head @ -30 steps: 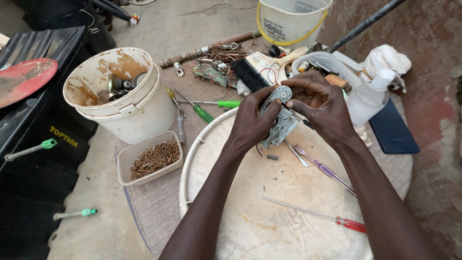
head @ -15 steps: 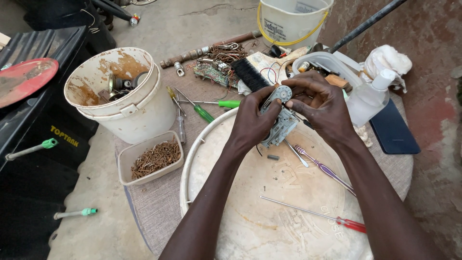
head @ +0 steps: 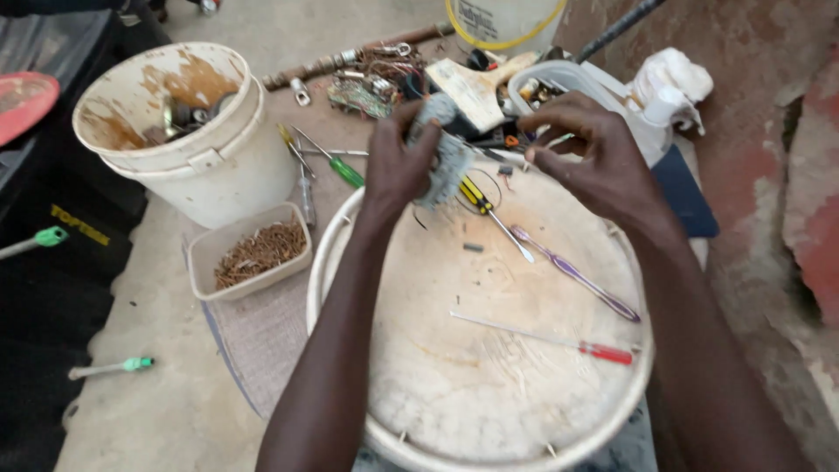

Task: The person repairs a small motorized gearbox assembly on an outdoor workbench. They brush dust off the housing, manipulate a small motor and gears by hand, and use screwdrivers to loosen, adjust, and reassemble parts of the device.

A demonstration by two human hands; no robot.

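My left hand (head: 398,166) grips a small grey metal part (head: 444,153) with trailing wires, held above the far edge of a round white tray (head: 489,367). My right hand (head: 594,157) hovers to the right of it, fingers curled and spread, holding nothing that I can see. Below the hands, on the tray, lie a yellow-and-black screwdriver (head: 494,217), a purple-handled tool (head: 577,273) and a red-handled screwdriver (head: 559,341).
A stained white bucket (head: 188,131) with scrap stands at the left. A small tub of rusty nails (head: 253,252) sits beside it. Green-handled screwdrivers (head: 336,164) and a circuit board (head: 363,92) lie behind the tray. A white container (head: 559,83) and brick wall (head: 769,131) are at right.
My right hand has let go of the grey part and pulled away to the right. My left hand alone holds it now. The view has shifted closer.
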